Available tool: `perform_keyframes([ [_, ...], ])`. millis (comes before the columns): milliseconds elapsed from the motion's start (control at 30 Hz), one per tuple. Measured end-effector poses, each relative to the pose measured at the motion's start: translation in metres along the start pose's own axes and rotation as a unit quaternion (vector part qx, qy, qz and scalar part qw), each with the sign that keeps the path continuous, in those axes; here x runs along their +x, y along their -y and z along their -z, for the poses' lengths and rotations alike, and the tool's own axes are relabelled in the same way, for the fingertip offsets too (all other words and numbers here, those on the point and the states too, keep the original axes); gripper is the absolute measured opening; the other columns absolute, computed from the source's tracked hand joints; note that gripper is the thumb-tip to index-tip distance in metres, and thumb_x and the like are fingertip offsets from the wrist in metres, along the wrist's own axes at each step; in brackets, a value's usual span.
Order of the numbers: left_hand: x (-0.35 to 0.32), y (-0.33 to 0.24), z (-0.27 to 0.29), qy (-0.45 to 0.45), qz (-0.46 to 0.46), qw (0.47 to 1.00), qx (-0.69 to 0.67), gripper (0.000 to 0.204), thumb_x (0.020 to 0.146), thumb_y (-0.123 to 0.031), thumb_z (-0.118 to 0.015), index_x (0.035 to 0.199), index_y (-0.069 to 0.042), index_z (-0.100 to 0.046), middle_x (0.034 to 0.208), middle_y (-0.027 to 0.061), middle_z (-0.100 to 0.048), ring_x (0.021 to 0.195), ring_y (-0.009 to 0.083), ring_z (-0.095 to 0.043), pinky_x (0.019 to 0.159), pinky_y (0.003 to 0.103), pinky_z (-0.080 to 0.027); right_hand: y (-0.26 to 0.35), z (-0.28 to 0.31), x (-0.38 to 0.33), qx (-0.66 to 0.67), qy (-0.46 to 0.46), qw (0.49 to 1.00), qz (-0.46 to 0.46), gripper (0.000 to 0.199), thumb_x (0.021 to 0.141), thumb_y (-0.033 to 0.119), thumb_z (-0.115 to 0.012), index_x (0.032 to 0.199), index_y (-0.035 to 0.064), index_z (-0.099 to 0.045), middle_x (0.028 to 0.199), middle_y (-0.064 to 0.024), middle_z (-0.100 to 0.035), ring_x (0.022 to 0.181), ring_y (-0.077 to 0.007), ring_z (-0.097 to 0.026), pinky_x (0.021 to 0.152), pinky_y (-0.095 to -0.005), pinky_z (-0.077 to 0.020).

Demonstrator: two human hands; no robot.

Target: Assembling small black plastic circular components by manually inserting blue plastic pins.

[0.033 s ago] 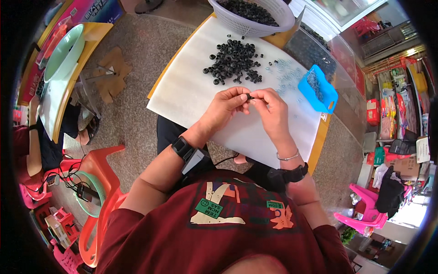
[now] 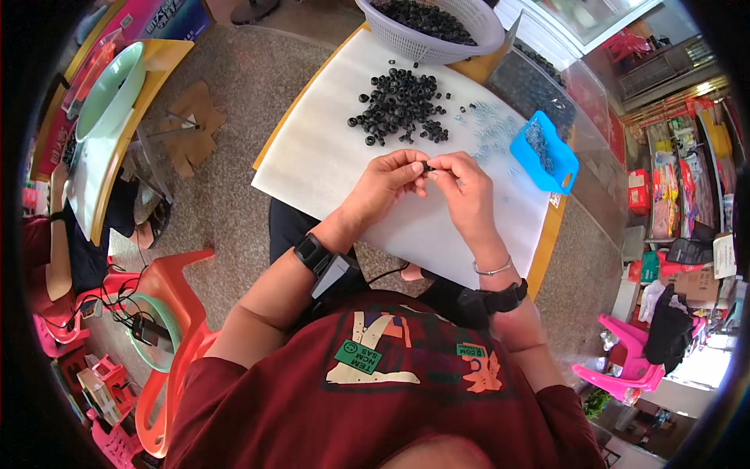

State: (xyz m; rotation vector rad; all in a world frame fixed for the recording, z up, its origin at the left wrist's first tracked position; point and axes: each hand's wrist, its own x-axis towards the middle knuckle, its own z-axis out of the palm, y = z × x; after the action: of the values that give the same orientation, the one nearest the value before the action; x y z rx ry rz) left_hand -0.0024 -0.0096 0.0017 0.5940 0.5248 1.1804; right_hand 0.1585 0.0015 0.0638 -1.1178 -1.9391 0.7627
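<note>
My left hand (image 2: 388,180) is closed, pinching a small black ring-like part (image 2: 426,166) between thumb and fingertips above the white tabletop (image 2: 312,156). Against the same part press the closed thumb and forefinger of my right hand (image 2: 467,187); the fingers cover much of it. Just beyond my hands lies a loose pile of small black round parts (image 2: 398,102), some with holes. To the right of the pile, many tiny clear bluish pieces (image 2: 492,129) are scattered, too small to make out. A blue tray (image 2: 561,176) at the right edge holds more of these.
A pale lattice basket (image 2: 437,51) full of black parts stands at the far edge, beside a clear plastic bin (image 2: 531,82). At left, a co-worker's arm (image 2: 58,258) shows near another table with a green basin (image 2: 117,94). An orange chair (image 2: 183,289) stands close on my left.
</note>
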Motion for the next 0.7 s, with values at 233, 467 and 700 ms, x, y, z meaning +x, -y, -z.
perform_keyframes([
  [233,0.0,-0.003,-0.001,0.004,0.025,0.998,0.05,0.02,0.098,-0.011,-0.05,0.113,0.002,-0.056,0.093,0.0065,-0.062,0.074,0.0127,-0.059,0.072,0.027,-0.052,-0.011,-0.005,-0.003,-0.031,-0.017,0.999,0.042,0.014,0.081,0.002,-0.062,0.094,0.0042,-0.065,0.09,-0.0083,-0.063,0.084,-0.0258,-0.06,0.073,-0.0348,-0.0498],
  [467,-0.001,-0.003,-0.006,0.006,0.024,0.995,0.092,0.024,0.099,-0.015,-0.05,0.114,0.002,-0.056,0.094,0.0053,-0.063,0.082,0.012,-0.062,0.078,0.027,-0.052,-0.01,-0.008,-0.007,-0.115,-0.035,0.986,0.118,0.01,0.082,0.005,-0.058,0.092,0.0057,-0.061,0.088,-0.0076,-0.058,0.085,-0.0273,-0.054,0.077,-0.0401,-0.0427],
  [700,-0.003,-0.006,-0.016,0.028,0.037,0.968,0.247,0.028,0.099,-0.019,-0.05,0.116,0.002,-0.058,0.09,0.0025,-0.061,0.071,0.0083,-0.054,0.066,0.024,-0.05,-0.016,-0.005,-0.02,-0.058,-0.003,0.997,0.054,0.013,0.079,0.005,-0.062,0.092,0.0059,-0.059,0.084,-0.0072,-0.056,0.082,-0.0269,-0.054,0.076,-0.0389,-0.0402],
])
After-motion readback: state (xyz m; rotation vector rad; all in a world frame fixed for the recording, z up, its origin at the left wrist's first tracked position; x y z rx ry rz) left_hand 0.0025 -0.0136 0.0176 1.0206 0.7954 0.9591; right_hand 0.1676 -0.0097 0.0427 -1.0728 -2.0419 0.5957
